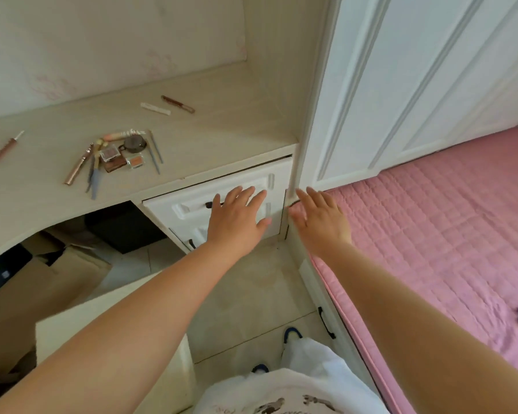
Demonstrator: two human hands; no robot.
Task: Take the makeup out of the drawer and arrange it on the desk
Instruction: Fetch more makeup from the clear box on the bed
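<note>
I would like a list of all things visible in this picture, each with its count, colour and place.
desk: one, pale wood, upper left
makeup pile: one cluster, mixed pink, brown and gold, desk centre
white stick: one, behind the pile
brown stick: one, beside the white stick
brown brush pen: one, desk's far left
drawer: one, white with dark handle, under the desk edge
wardrobe doors: white, upper right
bed cover: one, pink quilted, right
cardboard box: one, brown, under the desk
left hand: open, flat on the drawer front
right hand: open, by the wardrobe's corner post
</note>
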